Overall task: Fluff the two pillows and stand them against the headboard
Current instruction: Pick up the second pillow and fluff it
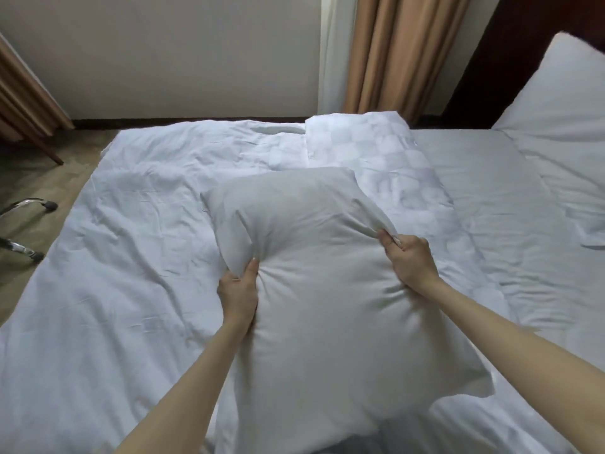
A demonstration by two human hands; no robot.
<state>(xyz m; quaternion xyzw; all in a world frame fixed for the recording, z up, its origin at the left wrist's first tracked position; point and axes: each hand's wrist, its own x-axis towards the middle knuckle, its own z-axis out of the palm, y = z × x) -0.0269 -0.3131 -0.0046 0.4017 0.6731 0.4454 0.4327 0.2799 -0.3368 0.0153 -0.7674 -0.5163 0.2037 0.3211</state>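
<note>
A white pillow (314, 290) is held up over the middle of the bed, squeezed in from both sides. My left hand (238, 290) grips its left edge and my right hand (409, 258) pinches its right edge, so the fabric bunches at both grips. A second white pillow (569, 93) stands upright at the far right against the dark headboard (510, 54); its right part is cut off by the frame.
A rumpled white duvet (131, 257) covers the left of the bed, with its checkered top folded back (376, 152). The bare sheet (491, 198) lies on the right. Tan curtains (402, 50) hang behind. Chrome chair legs (23, 224) stand on the floor at left.
</note>
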